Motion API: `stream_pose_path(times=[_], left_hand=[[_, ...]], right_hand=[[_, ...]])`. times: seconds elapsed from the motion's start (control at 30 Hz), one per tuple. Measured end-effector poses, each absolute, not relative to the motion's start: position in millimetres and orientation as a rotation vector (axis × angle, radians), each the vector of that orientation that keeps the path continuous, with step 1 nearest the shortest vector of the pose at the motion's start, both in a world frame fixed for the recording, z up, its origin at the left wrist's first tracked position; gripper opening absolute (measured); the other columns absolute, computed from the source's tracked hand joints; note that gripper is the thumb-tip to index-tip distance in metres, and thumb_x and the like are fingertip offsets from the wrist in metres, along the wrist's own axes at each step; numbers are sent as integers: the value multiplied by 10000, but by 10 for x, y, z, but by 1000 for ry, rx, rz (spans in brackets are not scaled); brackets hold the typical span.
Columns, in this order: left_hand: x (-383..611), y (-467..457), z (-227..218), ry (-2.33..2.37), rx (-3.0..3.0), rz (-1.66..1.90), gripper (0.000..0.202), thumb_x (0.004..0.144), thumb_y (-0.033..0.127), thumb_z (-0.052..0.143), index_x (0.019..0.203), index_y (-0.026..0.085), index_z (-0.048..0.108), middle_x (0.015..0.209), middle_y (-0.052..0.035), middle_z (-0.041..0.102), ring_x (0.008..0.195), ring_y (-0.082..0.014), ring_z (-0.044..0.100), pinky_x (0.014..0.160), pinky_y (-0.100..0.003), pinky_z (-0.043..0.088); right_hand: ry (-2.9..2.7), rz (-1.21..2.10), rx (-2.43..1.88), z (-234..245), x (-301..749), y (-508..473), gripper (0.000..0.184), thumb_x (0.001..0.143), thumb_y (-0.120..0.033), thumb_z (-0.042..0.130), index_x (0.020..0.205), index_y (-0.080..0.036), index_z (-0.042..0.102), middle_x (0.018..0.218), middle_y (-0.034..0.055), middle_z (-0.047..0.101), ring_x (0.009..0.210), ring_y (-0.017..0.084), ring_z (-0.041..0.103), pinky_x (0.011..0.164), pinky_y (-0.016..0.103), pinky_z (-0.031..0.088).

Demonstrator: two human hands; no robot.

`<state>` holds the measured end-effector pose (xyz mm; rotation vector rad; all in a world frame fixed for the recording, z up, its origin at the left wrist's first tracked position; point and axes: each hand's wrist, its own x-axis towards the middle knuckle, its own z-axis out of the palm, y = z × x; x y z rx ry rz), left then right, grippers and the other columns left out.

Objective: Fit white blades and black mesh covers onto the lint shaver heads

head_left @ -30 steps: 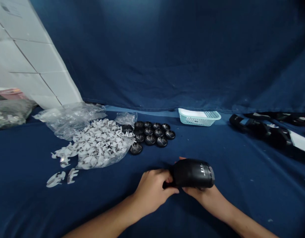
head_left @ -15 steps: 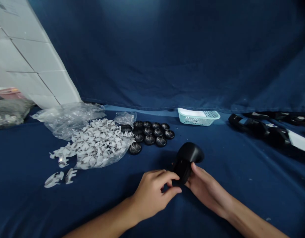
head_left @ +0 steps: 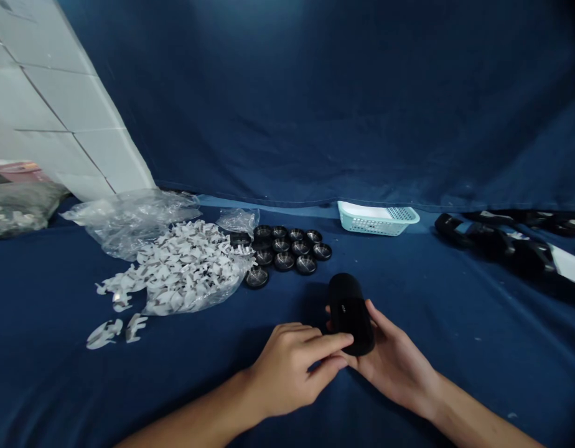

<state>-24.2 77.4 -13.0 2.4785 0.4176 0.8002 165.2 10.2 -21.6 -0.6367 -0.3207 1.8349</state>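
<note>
A black, rounded plastic part [head_left: 347,305] with a small light mark on its front rests in my right hand [head_left: 394,367]. The right thumb lies along its side, and the other fingers are mostly hidden behind it. At its lower end, my left hand [head_left: 292,367] has the index fingertip on the front face and the thumb by the bottom edge, in a pinch. The left hand's remaining fingers are curled. Beyond the hands, several round black dish-shaped parts [head_left: 284,261] sit in rows on the blue cloth [head_left: 198,367].
A pile of small white-and-grey plastic pieces [head_left: 189,267] spills from a clear bag [head_left: 133,218] at the left. Against the blue curtain stands a pale green basket [head_left: 374,224]. Several black parts [head_left: 497,242] lie at the far right, near a white strip [head_left: 570,264].
The black part has been turned in my right hand, so its curved upper section now lines up and its marked front faces me. My left index finger has come onto its lower face.
</note>
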Motion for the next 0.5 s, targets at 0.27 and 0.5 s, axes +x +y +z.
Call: stream_pose_path(times=[0.27, 0.5], left_hand=[[-223, 773, -112, 438, 2493, 824, 269, 908, 244, 572, 1166, 214, 645, 850, -38, 737, 685, -151, 674, 660, -300, 527], [-212, 786, -98, 473, 2428, 873, 238, 892, 233, 593, 1123, 203, 646, 778, -7, 721, 594, -119, 622, 638, -272, 518]], right_hand=[[-308, 1826, -683, -221, 1649, 72, 452, 963, -514, 429, 1072, -168, 698, 1092, 88, 708, 1062, 197, 634, 963, 334, 469], [-318, 1733, -719, -216, 1628, 13, 495, 980, -514, 389, 1136, -139, 672, 1128, 115, 704, 1060, 237, 652, 1027, 421, 450]])
